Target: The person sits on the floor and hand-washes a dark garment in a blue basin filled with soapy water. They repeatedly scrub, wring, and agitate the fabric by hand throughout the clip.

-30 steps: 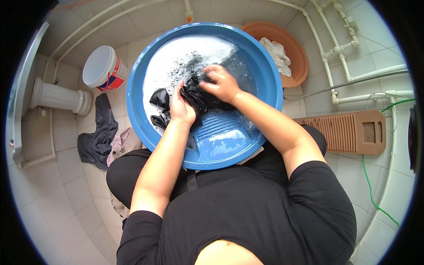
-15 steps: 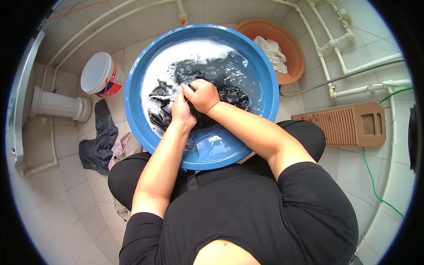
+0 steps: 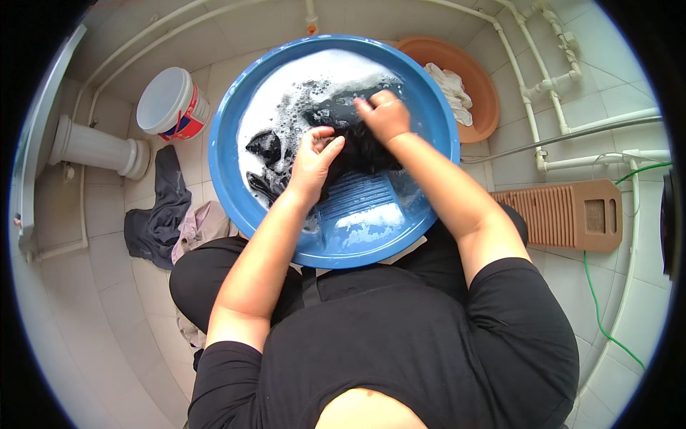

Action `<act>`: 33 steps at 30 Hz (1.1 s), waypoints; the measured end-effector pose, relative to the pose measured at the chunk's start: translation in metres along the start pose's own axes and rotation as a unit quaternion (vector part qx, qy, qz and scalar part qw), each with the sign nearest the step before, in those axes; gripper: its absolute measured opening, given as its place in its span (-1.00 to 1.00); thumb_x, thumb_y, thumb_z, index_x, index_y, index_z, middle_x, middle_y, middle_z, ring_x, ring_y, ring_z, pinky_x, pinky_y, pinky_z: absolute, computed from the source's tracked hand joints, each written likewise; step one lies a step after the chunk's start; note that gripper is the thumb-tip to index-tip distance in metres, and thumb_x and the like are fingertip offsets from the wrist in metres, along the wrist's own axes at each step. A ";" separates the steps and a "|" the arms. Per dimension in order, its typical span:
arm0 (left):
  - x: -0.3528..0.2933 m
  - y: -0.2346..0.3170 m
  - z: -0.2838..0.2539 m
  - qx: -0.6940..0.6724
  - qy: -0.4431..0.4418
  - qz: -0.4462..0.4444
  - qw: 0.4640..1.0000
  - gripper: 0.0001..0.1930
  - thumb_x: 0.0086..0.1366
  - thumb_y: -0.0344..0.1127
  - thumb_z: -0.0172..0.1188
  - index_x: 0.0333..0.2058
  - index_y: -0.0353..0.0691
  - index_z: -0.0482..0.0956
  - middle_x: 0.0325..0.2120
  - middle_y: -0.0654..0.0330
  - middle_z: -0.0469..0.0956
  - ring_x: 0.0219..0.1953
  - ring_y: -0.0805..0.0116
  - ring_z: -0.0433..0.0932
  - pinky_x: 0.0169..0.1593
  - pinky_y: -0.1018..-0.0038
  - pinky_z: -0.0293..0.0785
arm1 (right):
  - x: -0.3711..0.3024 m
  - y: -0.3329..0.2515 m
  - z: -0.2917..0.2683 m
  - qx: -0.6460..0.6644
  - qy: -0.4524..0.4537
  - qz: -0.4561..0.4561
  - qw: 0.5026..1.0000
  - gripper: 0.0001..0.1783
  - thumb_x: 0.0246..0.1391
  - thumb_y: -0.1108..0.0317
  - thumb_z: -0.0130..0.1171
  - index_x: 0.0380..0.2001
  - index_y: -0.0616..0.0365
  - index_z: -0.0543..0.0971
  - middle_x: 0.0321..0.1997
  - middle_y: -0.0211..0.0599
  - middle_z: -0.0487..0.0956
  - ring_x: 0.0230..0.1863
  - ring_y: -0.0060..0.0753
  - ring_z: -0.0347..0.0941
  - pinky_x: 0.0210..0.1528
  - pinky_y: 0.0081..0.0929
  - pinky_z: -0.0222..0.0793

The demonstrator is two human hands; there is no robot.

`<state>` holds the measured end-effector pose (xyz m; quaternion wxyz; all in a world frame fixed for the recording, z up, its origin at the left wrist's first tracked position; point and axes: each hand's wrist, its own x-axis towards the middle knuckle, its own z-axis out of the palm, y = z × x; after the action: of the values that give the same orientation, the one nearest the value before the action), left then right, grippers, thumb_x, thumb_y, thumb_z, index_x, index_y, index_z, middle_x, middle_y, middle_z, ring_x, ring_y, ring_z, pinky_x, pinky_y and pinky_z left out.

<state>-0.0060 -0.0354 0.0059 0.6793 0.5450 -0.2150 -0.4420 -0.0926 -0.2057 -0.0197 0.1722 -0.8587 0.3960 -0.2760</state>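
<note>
A big round blue washtub point(image 3: 450, 150) stands in front of me, with a ribbed washboard section point(image 3: 357, 194) moulded into its near side. Wet black cloth point(image 3: 355, 154), seemingly a garment, lies bunched over the top of the ribs and partly in sudsy water. At its left edge, my left hand point(image 3: 312, 164) is open, thumb and forefinger apart. My right hand point(image 3: 389, 118) is at the cloth's upper right, its fingers curled in on the cloth and somewhat blurred. More dark cloth point(image 3: 264, 146) pokes through the white foam point(image 3: 286, 79) on the left.
Behind the tub at right, an orange basin point(image 3: 489, 100) holds white cloth point(image 3: 450, 89). A white bucket point(image 3: 163, 100) stands at back left, near dark trousers point(image 3: 163, 207) and pinkish cloth point(image 3: 204, 227) on the floor. A brown washboard point(image 3: 550, 214) and green hose point(image 3: 597, 307) are right.
My hands, together on the black cloth before, have moved apart. The right hand went right and away from me; the left shifted slightly right and its fingers opened. More washboard ribs show.
</note>
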 end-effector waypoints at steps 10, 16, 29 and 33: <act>-0.022 0.020 -0.051 0.638 -0.038 -0.058 0.767 -0.73 -0.01 -0.30 0.10 -0.29 -0.23 0.46 -0.48 0.03 0.54 -0.32 0.10 0.53 -0.23 0.28 0.42 | -0.028 -0.033 -0.018 0.100 -0.250 -0.354 0.896 -0.66 -0.23 0.33 0.23 -0.28 0.08 0.47 -0.18 -0.23 0.49 -0.05 -0.16 0.36 -0.02 -0.29 0.29; -0.031 0.007 -0.065 0.652 -0.094 -0.108 0.745 -0.15 -0.08 -0.18 0.19 0.20 -0.24 0.02 0.09 -0.07 0.27 0.14 0.11 0.26 0.16 0.35 0.21 | -0.032 -0.003 0.008 -0.121 -0.293 -0.269 0.909 -0.26 -0.02 -0.14 0.02 0.20 -0.10 0.19 0.31 -0.31 0.11 0.29 -0.14 0.02 0.26 -0.24 -0.10; -0.014 0.022 -0.077 0.146 -0.021 -0.009 0.989 -0.76 0.16 -0.27 -0.05 -0.28 -0.25 0.50 -0.29 0.10 0.54 -0.20 0.20 0.49 -0.11 0.39 0.35 | -0.023 -0.034 0.000 -0.024 -0.175 -0.377 0.909 -0.46 -0.09 0.18 0.18 0.00 0.07 0.38 0.04 -0.20 0.39 0.12 -0.14 0.23 0.14 -0.22 0.12; -0.001 0.013 -0.098 -0.320 0.027 -0.112 0.941 -0.59 0.24 -0.13 -0.01 -0.09 -0.35 0.38 -0.17 0.08 0.48 -0.09 0.28 0.44 0.04 0.37 0.29 | -0.015 -0.047 -0.002 -0.082 -0.369 -0.203 0.903 -0.53 -0.17 0.16 0.20 -0.15 0.13 0.45 -0.18 -0.11 0.51 -0.11 -0.03 0.40 -0.06 -0.23 0.31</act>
<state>0.0741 0.0196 -0.0128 0.7694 0.3315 0.0183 -0.5457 -0.0744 -0.1649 0.0005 0.1753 -0.9720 0.1419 0.0654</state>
